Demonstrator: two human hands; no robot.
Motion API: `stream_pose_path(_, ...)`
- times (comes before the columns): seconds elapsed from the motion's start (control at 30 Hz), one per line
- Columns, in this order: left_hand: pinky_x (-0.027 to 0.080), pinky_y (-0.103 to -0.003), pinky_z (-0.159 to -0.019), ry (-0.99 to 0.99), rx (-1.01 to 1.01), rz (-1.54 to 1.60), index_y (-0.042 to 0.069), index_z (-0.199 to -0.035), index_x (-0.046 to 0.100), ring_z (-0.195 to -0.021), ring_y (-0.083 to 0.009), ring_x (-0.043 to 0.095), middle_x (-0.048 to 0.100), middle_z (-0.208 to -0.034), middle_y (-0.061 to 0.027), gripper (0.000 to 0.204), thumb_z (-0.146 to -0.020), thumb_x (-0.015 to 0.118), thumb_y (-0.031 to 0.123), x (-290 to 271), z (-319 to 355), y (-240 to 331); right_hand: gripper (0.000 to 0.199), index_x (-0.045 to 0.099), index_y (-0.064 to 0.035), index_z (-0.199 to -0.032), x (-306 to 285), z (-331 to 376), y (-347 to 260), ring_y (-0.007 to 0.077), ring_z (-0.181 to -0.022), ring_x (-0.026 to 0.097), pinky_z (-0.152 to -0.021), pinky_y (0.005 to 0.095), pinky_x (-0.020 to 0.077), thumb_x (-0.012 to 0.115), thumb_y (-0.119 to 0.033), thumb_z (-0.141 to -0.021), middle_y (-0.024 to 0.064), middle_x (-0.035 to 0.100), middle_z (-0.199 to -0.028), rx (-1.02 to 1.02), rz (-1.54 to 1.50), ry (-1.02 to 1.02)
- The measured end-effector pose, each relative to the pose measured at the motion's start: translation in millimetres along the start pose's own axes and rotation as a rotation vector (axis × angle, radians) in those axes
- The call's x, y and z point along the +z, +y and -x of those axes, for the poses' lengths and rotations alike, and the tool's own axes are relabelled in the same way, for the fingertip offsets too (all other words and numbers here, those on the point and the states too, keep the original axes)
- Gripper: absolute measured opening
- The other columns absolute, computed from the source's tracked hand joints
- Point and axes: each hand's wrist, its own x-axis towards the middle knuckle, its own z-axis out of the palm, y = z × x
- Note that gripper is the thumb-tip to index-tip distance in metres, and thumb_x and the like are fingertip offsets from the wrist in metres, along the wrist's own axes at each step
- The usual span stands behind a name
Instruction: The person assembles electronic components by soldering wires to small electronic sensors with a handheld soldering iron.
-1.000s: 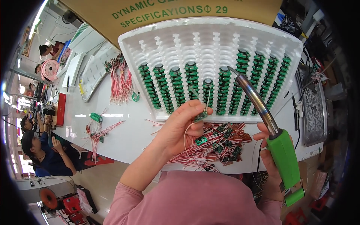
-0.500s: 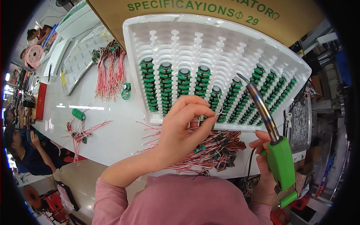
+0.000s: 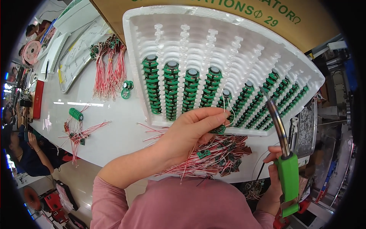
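Observation:
My left hand [image 3: 192, 128] is closed in a pinch in front of the tray, gripping a small green circuit board [image 3: 218, 130] with a thin white wire [image 3: 233, 112] looping up from the fingertips. My right hand [image 3: 275, 168], at the right, is wrapped round the green handle of a soldering gun [image 3: 288, 177]. Its long metal barrel points up and left, with the bent tip over the tray's rows. The white foam tray [image 3: 198, 15] holds several rows of round green parts [image 3: 171, 91] with grey tops. Below my left hand lies a pile of boards with red and white wires [image 3: 219, 154].
A brown carton [image 3: 316, 23] stands behind the tray. On the white table [image 3: 114, 129] at left are bundles of red-and-white wires [image 3: 108, 74], a stack of green discs [image 3: 76, 114] and loose wired boards. People sit at the far left.
My left hand has turned and shifted slightly right and down, and the green board now shows below its fingers. The soldering gun has moved a little right and down. The whole view has shifted slightly.

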Motion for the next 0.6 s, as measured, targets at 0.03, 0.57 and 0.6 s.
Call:
stream_pose_path(0.03,0.037,-0.015,-0.049,-0.03,-0.045,0.073,0.006,-0.099,0.059,-0.066,-0.0032,0.051,0.058,-0.083,0.0006,0.019,-0.084,0.058,0.017,-2,-1,0,0.025,0.056,-0.003,-0.091,-5,-4,0,0.0177,-0.062,0.053,-0.055,0.0282,0.0407,0.065,-0.015,-0.071,0.0142,0.06,-0.084,-0.004,0.004,-0.104)
stream_pose_path(0.57,0.047,-0.024,-0.069,-0.218,-0.121,0.167,0.007,-0.095,0.051,-0.082,-0.0089,0.052,0.052,-0.09,-0.0007,0.019,-0.085,0.056,0.023,-24,-16,-2,0.025,0.057,-0.0055,-0.079,-1,-53,-5,0.0184,-0.05,0.048,-0.051,0.0295,0.0375,0.067,-0.018,-0.059,0.0057,0.059,-0.063,-0.259,0.396,-0.341)
stream_pose_path(0.6,0.046,-0.023,-0.07,-0.236,-0.129,0.178,0.008,-0.096,0.052,-0.082,-0.0081,0.053,0.054,-0.089,0.0001,0.019,-0.086,0.054,0.023,-26,-16,-3,0.025,0.057,-0.0055,-0.079,0,-55,-6,0.0184,-0.05,0.048,-0.051,0.0295,0.0375,0.067,-0.018,-0.059,0.0057,0.059,-0.063,-0.258,0.399,-0.345)
